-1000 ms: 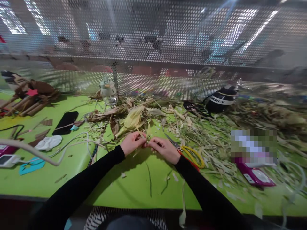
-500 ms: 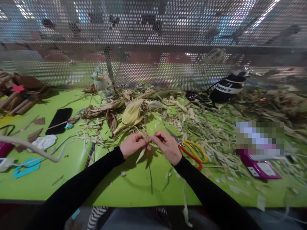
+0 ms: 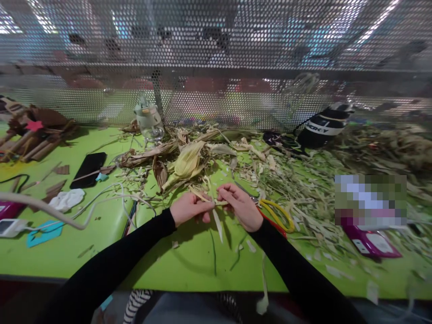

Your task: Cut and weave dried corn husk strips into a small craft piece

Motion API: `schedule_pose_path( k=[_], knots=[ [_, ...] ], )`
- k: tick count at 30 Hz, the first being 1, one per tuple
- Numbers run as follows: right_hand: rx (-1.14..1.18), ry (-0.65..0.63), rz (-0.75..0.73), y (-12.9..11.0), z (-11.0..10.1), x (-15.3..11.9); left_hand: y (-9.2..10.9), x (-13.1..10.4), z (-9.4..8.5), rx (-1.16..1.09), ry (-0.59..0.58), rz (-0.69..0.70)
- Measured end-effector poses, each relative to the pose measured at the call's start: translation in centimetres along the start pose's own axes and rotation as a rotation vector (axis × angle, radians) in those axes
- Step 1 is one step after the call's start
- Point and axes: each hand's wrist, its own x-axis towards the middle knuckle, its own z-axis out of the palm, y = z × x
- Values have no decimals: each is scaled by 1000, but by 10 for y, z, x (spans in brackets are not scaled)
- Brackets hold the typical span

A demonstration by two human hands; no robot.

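Observation:
Pale corn husk strips (image 3: 218,225) are pinched between my two hands above the green table (image 3: 162,265). My left hand (image 3: 189,208) is closed on them, thumb pointing right. From the other side my right hand (image 3: 241,206) grips a short end of husk between thumb and fingers. One strip hangs down below the fingers, and others stick up past them. Just beyond my hands lies a yellowish bundle of corn husk (image 3: 187,162). Scissors with yellow and red handles (image 3: 278,215) rest beside my right wrist, partly hidden by it.
Shredded husk (image 3: 286,184) covers the right side. A black phone (image 3: 88,170), white cables (image 3: 84,220) and a blue card (image 3: 45,233) lie left. At the back stand a clear bottle (image 3: 150,121) and a black bottle (image 3: 324,126), before a perforated metal screen (image 3: 216,103). A purple device (image 3: 374,243) lies right.
My hands have drawn slightly apart, my right hand shifting right. The husk between them now shows more, with its hanging strip swung from left to right. The view has also shifted a little.

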Motion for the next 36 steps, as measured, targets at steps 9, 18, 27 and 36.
schedule_pose_path(
  k=[9, 18, 27, 36],
  knots=[
    [-396, -136, -345, -9, -3, -9, 4, -8, 2, 9, 49, -2],
    [-387, -53, -427, -5, -4, -6, 10, -13, 4, -81, 23, -10],
    [-445, 71, -354, -2, 2, -11, 10, -12, 4, -285, 60, 108],
    [-1007, 112, -965, -11, 7, -20, 11, -12, 7, -487, 112, 170]
  ],
)
